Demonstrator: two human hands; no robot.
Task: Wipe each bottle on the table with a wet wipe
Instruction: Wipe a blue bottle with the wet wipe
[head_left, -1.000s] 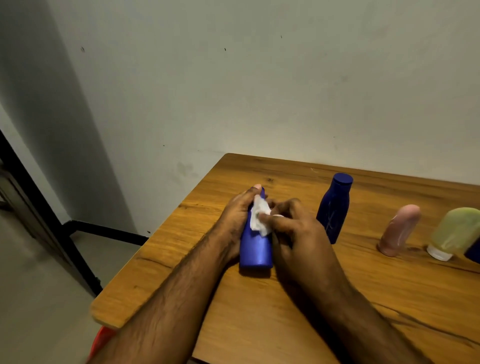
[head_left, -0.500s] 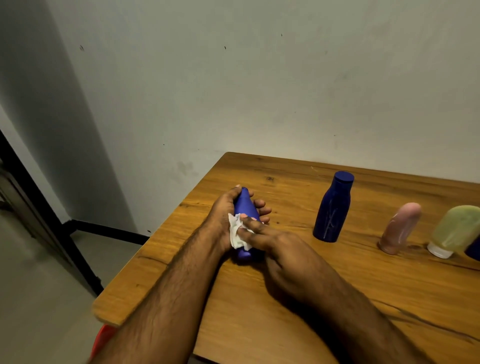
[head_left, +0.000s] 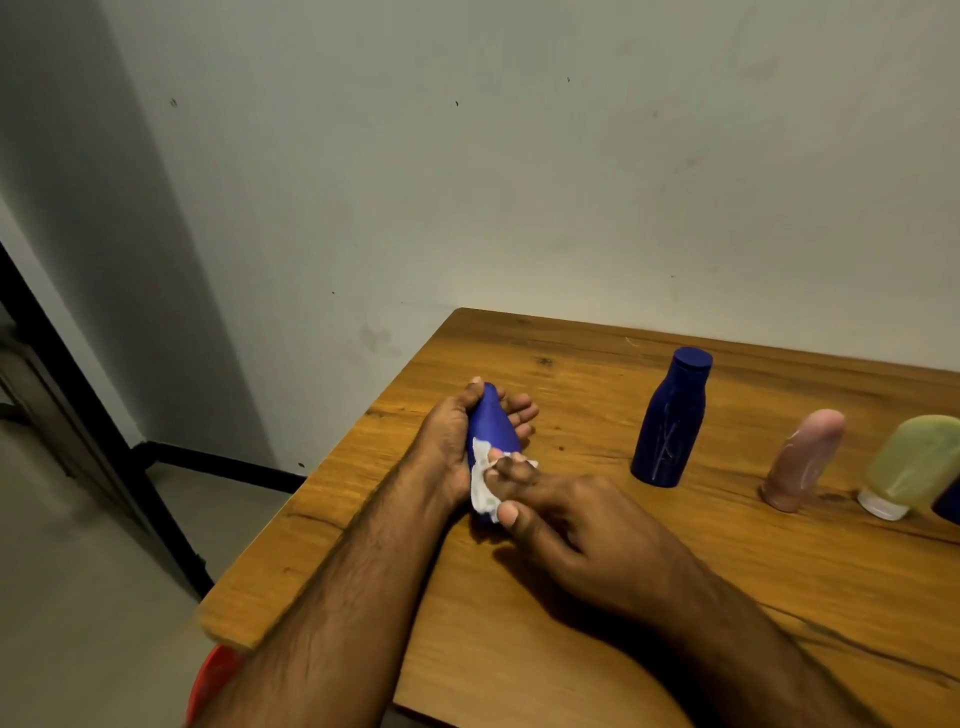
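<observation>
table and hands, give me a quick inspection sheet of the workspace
surface: wooden table, bare grain
job's things: blue bottle tilted in left hand; white wet wipe pressed on it; dark blue bottle, pink tube and green tube standing to the right
clutter: nothing seen
grippers: left hand grips the blue bottle; right hand pinches the wipe
cables: nothing seen
surroundings: plain wall, black frame on floor

Upright dark blue bottle stands right of bare table.
</observation>
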